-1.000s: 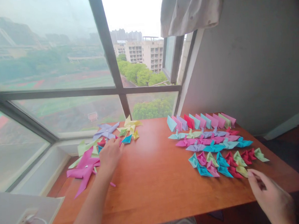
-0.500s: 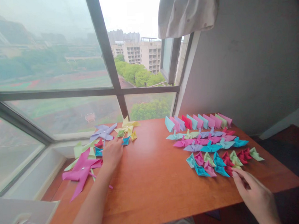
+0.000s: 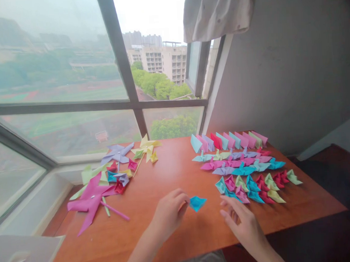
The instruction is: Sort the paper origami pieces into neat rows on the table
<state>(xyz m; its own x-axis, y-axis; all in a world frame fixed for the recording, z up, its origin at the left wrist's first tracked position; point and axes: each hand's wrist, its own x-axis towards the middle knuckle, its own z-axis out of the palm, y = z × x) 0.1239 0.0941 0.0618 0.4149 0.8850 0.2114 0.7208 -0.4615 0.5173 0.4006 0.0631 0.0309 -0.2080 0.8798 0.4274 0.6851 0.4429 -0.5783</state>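
Pinched between the thumb and fingers of my left hand [image 3: 171, 211] is a small blue folded paper boat [image 3: 197, 203], held over the middle of the table. My right hand [image 3: 242, 218] is empty to the right of it, thumb and fingers apart and loosely bent. Just beyond that hand lie two rows of folded paper boats in blue, pink, green and red, with a pale yellow boat [image 3: 276, 196] at the right of the nearer row. More small folded pieces, among them a red one [image 3: 119, 187], lie in a loose pile at the left.
Paper pinwheels, including a magenta one [image 3: 92, 199] and a yellow one [image 3: 146, 147], surround the pile at the left. Folded paper cranes [image 3: 225, 170] lie in rows behind the boats, with a row of upright folded papers [image 3: 229, 140] at the back. The wooden table [image 3: 165, 169] meets the window.
My left hand has moved right from the pile with the blue boat. My right hand has let go of the pale yellow boat and come back left, towards the middle.
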